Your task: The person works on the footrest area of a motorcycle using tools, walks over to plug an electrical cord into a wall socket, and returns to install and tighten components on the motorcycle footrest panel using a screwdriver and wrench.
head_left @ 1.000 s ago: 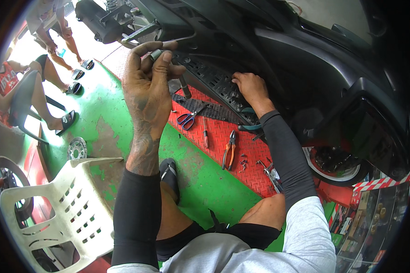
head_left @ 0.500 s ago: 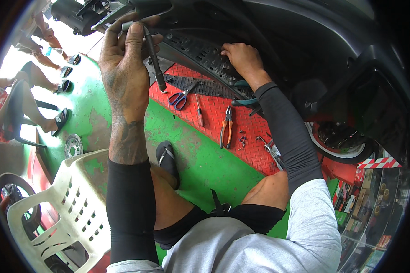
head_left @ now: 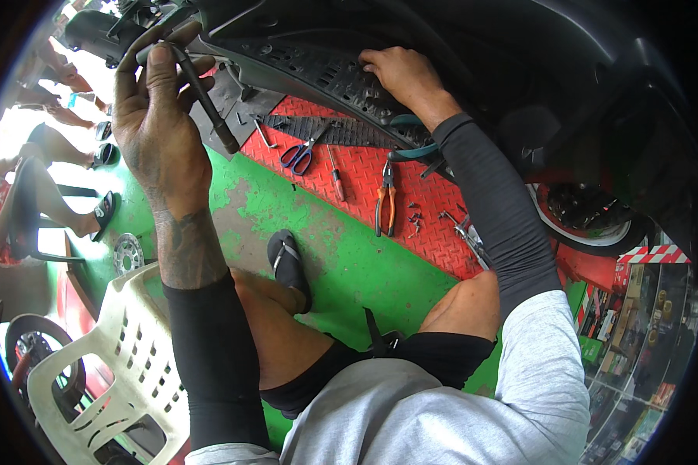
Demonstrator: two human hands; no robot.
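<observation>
My left hand (head_left: 159,139) is raised at the left, thumb and fingers closed around the top of a socket wrench (head_left: 209,112). Its dark shaft slants down to the right, and the socket end hangs free above the floor. My right hand (head_left: 406,77) is on the perforated black footboard (head_left: 318,76) of a scooter, its fingers curled in. Whatever they may pinch is hidden. Just below that wrist lies a tool with teal handles (head_left: 412,153). Scissors with blue handles (head_left: 297,159), a screwdriver (head_left: 336,183) and orange-handled pliers (head_left: 385,203) lie on the red ramp plate (head_left: 361,174).
A black rubber strip (head_left: 361,133), a hex key (head_left: 265,134) and small screws (head_left: 414,221) are on the red plate. To my left stands a cream plastic chair (head_left: 120,310). Several people's legs (head_left: 46,186) show beyond it. The scooter's wheel (head_left: 601,232) is at the right.
My left hand has shifted left and slightly down with the socket wrench. My right hand has slid a little up and left along the footboard. The view has tilted slightly.
</observation>
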